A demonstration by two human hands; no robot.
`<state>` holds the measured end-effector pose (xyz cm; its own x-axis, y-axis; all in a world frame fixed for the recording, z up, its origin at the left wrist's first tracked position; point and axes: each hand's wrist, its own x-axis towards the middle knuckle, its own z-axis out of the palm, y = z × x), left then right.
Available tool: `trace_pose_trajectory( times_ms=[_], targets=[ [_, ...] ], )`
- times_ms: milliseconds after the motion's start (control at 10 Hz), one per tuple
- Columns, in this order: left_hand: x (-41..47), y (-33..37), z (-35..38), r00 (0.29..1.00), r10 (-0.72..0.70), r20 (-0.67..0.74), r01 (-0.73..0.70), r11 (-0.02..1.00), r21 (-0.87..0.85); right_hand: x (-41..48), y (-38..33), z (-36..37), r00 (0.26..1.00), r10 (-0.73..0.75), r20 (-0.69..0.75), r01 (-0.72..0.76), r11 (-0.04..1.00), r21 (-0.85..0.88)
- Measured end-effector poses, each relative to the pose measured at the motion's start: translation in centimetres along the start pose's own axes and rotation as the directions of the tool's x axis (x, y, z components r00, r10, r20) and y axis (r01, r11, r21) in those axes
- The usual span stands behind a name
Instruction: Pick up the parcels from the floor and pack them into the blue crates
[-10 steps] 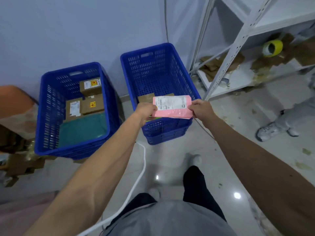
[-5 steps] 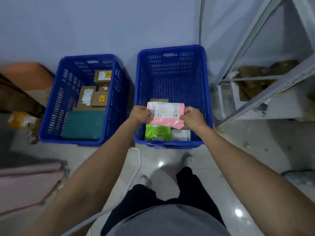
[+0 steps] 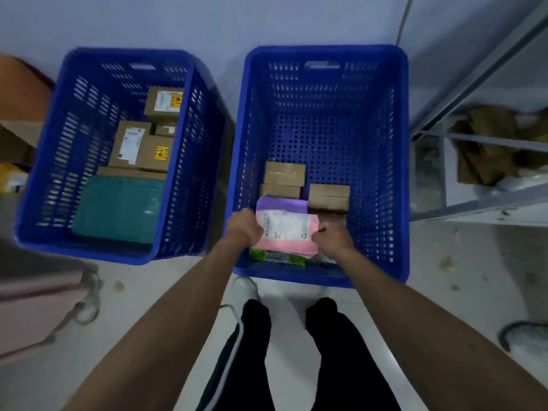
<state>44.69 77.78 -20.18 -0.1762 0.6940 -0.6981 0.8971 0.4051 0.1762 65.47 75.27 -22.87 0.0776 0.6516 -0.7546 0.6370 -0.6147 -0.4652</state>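
Head view: the floor [image 3: 142, 310] is pale, glossy tile, marked with scattered stains and small scraps toward the right. A plain bluish-white wall [image 3: 207, 22] stands behind two blue crates, which sit side by side on the floor and close to it. A thin cable [image 3: 402, 22] runs down the wall at the right corner.

Both hands reach into the right crate [image 3: 326, 51] near its front wall. The left hand [image 3: 243, 229] grips the left edge of a pink parcel [image 3: 286, 246] with a white shipping label, and the right hand [image 3: 333, 240] pinches its right edge. The parcel is low inside the crate, over a green packet [image 3: 278, 258] and partly over a purple mailer [image 3: 281, 204]; whether it rests on them cannot be told. Beyond it two brown boxes [image 3: 284, 173] lie on the crate's perforated bottom.

The left crate [image 3: 127, 53] holds a teal mailer [image 3: 118, 209] at the front and labelled cardboard boxes [image 3: 142, 146] behind it.

At the right, grey metal shelving [image 3: 489, 203] carries torn cardboard scraps [image 3: 486, 143] on its lowest shelf. A blurred pink bundle [image 3: 32, 307] lies at the left edge. The person's legs in black trousers [image 3: 255, 351] stand in front of the right crate, with one white shoe [image 3: 243, 287] touching its base.
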Motion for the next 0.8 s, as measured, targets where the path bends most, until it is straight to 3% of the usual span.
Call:
trace_pose_trajectory(
  times_ms=[300,500,800],
  targets=[
    [4.1,-1.9,5.1,0.997,0.079,-0.016,-0.069,0.938,0.341,4.5,2.4,5.8,0.996,0.045,0.079,-0.041,0.998,-0.058],
    [5.2,-2.7,6.9,0.981,0.185,0.062,-0.189,0.818,0.542,5.8,2.8,7.2,0.991,0.092,0.099,-0.080,0.989,-0.122],
    [4.0,-3.0,6.6,0.968,0.199,0.155,-0.249,0.849,0.467,4.8,1.6,6.8,0.981,0.171,0.087,-0.135,0.938,-0.319]
  ],
)
